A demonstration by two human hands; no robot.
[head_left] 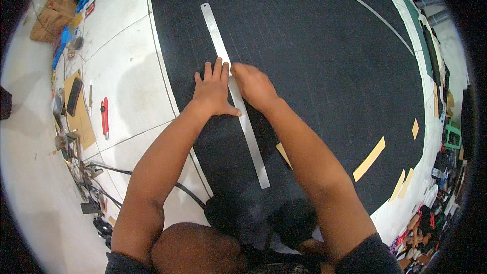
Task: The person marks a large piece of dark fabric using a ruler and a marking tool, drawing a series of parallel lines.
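A long metal ruler (250, 137) lies slantwise across a large black sheet (329, 81) of fabric or matting spread on the floor. With fingers spread, my left hand (213, 91) presses down along the ruler's left side, its thumb reaching onto the metal. Close against the ruler's right edge, my right hand (255, 87) is closed, knuckles up. Whatever its fingers grip is hidden. Faint pale lines run over the black sheet.
A red utility knife (105, 118) lies on the white tiles (127, 86) at left, near a brown cardboard piece (81, 116). Yellow strips (369, 159) rest on the sheet at right. A thin pale strip (365, 7) curves across the far right. Clutter (426, 228) lines the right edge.
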